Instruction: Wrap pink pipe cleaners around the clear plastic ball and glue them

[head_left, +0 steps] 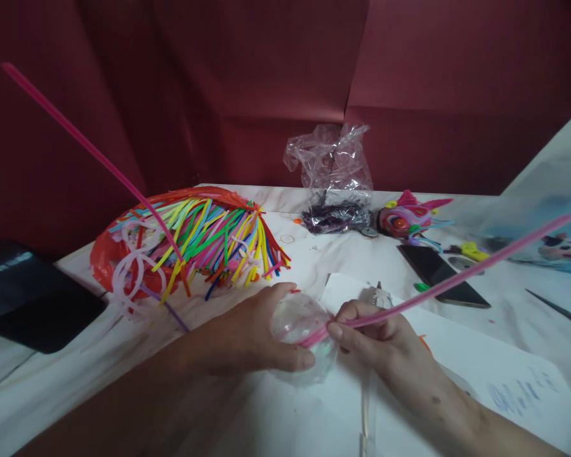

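Observation:
My left hand is wrapped round a clear, see-through ball low in the middle of the head view. A pink pipe cleaner lies against the front of the ball and rises to the right. My right hand pinches it between thumb and finger close to the ball. Another pink fuzzy length slants up to the far left; whether it belongs to the same pipe cleaner is hidden.
Behind my left hand a red bag spills colourful pipe cleaners. A clear plastic bag, a pink fuzzy figure, a phone, scissors and white paper lie beyond. A black device is left.

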### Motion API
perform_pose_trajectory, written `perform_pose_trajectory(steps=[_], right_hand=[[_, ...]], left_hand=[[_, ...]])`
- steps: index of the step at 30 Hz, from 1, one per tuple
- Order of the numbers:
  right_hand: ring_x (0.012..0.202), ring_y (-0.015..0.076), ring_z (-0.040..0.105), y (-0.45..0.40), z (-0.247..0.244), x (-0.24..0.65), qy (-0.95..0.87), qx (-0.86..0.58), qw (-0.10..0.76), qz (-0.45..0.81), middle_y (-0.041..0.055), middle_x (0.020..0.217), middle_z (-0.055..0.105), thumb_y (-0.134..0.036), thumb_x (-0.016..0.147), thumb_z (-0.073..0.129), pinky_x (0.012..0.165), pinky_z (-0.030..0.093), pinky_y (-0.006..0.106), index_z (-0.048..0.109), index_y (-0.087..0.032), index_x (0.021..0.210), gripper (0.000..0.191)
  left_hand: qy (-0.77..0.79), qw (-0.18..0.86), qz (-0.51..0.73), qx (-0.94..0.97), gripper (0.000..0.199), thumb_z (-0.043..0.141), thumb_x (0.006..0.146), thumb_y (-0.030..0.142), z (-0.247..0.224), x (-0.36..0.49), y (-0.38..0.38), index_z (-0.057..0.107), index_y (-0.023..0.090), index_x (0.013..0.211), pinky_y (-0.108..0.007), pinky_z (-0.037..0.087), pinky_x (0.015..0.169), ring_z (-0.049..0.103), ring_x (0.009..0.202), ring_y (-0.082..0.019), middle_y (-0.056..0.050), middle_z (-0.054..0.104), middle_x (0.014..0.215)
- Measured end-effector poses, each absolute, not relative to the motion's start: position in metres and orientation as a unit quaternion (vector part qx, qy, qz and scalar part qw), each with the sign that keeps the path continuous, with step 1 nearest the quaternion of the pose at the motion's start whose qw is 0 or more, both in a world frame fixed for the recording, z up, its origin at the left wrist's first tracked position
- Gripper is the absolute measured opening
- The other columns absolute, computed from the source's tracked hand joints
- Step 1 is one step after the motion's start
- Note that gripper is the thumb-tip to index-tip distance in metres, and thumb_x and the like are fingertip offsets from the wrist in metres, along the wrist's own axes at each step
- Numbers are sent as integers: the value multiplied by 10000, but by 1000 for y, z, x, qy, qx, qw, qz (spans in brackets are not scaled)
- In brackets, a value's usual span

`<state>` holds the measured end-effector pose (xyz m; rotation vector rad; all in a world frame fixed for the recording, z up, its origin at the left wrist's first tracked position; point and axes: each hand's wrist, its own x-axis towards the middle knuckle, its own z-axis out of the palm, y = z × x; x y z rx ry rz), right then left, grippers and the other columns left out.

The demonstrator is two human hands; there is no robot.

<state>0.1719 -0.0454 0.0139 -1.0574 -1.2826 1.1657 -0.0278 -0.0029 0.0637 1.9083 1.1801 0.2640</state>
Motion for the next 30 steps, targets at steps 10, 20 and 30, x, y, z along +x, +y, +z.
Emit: perform_pose_trajectory(steps=[10,20,30], right_hand=[[517,144,407,-49,8,168,-540,-465,519,472,-4,549,502,-613,687,827,455,329,230,637,-178,629,478],[517,142,418,-54,18,167,-571,-467,475,480,-1,551,511,-635,715,805,443,344,221,647,-170,651,495],[592,181,518,-55,29,172,-607,-472,470,433,20,635,571,-710,742,739,520,433,258,650,-188,699,532]], left_hand=[[443,457,106,764,906,738,641,413,65,-29,-4,363,146,1421,-469,421,992,522,1211,-354,-171,549,1346],[501,332,110,792,709,710,647,501,78,-20,-16,548,174,1255,-501,449,938,592,1095,-366,-144,641,1211],[474,419,210,746,598,730,640,392,70,-21,-15,523,201,1167,-401,482,862,612,1011,-296,-76,657,1097]])
